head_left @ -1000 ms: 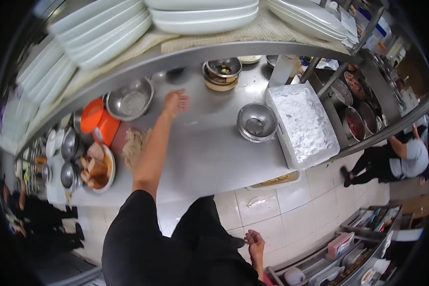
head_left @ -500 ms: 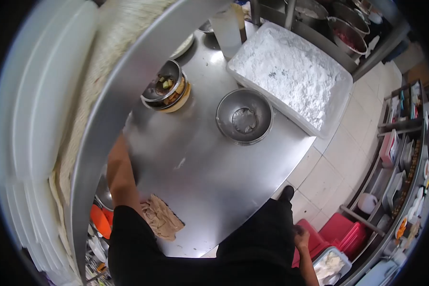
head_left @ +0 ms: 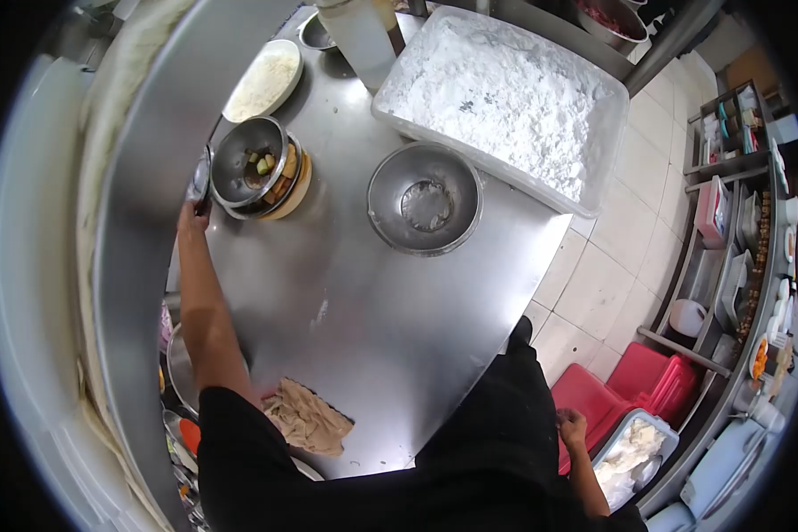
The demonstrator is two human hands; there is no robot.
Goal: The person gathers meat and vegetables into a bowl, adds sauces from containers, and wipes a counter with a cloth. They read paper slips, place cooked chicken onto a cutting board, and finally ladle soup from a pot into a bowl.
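Note:
My left hand (head_left: 194, 218) reaches to the far left of the steel table, by the shelf edge. Its fingers are closed on a shiny, dark-edged object (head_left: 202, 180) whose kind I cannot make out. Just right of it stand stacked steel bowls (head_left: 231, 158) with green and brown food pieces, on a yellowish container (head_left: 294, 200). A steel mixing bowl (head_left: 383, 197) with whitish residue sits mid-table. My right hand (head_left: 572, 428) hangs low at my side with curled fingers and nothing visible in them, near a red lid (head_left: 585, 399).
A large clear tub (head_left: 605, 191) of white powder stands at the far right of the table, beside a clear bottle (head_left: 353, 40). A white oval dish (head_left: 270, 80) lies at the back left. A crumpled tan cloth (head_left: 306, 417) lies near me. A steel shelf edge (head_left: 142, 213) runs along the left.
My left hand, hidden behind the shelf edge before, now shows with a dark-edged object in it. The view has shifted, bringing the oval dish into sight. My right hand stays low at my side.

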